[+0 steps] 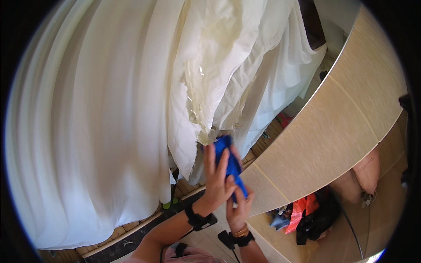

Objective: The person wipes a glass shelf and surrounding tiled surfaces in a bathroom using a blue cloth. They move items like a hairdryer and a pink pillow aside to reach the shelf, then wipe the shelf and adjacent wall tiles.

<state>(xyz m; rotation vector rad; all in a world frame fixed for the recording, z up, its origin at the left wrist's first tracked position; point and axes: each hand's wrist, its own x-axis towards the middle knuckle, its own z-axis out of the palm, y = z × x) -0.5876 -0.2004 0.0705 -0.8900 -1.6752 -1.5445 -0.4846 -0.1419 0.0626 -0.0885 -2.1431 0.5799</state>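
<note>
Both of my hands are on a bright blue object [233, 167], perhaps cloth or thin plastic; motion blur leaves its kind unclear. My left hand [215, 177] lies along its left side with the fingers stretched toward its upper end. Lower down, my right hand [239, 205] grips its bottom end between thumb and fingers. Just above the left fingertips hangs the frayed edge of a white fabric drape [184, 144]. A glossy, translucent yellowish patch [197, 95] runs down the drape, ending in a ragged tip close to the blue object.
Wide white folds [108, 115] fill the left side. At right stands a tan tiled slab [315, 131] with a thin metallic edge. Beneath it lie a red-orange plastic bag [297, 213] and dark cloth [320, 217]. A dark sill [131, 241] borders slatted wood below the drape.
</note>
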